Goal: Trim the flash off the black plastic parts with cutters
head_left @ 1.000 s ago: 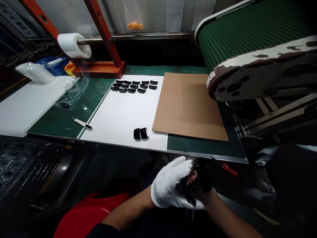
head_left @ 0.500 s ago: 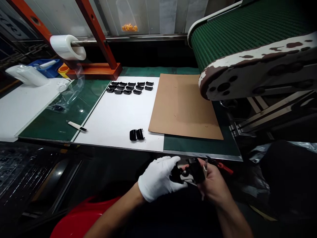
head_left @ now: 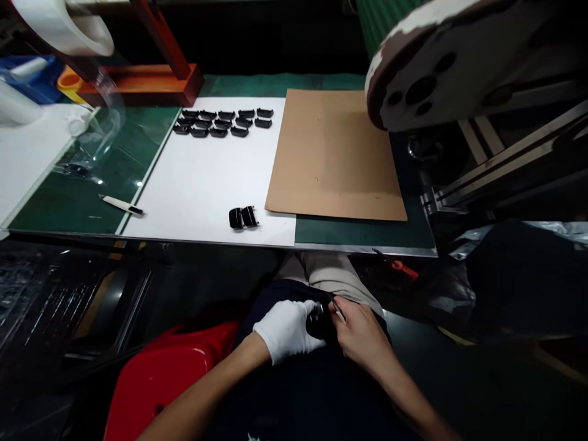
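over the lap, gloved left hand (head_left: 287, 331) curls its fingers round a black part (head_left: 316, 321); bare right hand (head_left: 362, 334) meets it, fingers pinching a thin tool (head_left: 339, 310). beyond, on the counter (head_left: 362, 236): two parts (head_left: 242, 217) on a white sheet (head_left: 206, 177), cardboard (head_left: 335, 153) beside, rows of parts (head_left: 223, 122) farthest.

White-gloved left hand (head_left: 287, 331), black part (head_left: 318, 320) (brown cardboard (head_left: 335, 153), green mat (head_left: 362, 231))
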Tool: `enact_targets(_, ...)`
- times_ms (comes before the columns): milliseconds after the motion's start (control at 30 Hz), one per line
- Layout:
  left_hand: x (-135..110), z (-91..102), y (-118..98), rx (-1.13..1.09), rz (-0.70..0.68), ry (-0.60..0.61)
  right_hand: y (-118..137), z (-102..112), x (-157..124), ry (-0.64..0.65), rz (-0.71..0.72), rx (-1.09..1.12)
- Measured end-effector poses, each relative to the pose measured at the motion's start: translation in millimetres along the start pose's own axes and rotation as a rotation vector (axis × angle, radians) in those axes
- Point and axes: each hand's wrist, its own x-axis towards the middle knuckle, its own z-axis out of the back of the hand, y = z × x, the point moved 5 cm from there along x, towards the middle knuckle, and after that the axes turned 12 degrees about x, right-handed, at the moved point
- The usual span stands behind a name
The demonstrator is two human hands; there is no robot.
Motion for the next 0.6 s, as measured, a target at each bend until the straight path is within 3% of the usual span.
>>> enact_targets(200,3,-7.6,-8,0.028,0.032,0.041,-13,0,-6,-0.021,-0.042,0.045)
enact_targets(367,3,6.3,-6,0.054,-0.033,-0.022,-19,28,-4,-0.143,-0.030,0.264)
enact_targets(467,10,39.9,8,0.081,-0.052,-0.160,-23,51,-1,-0.249,-0.001,0.483)
enact_targets(600,38,123.3,28,0.248,-0.001,-0.489,-13,67,12,-0.275,0.110,0.827)
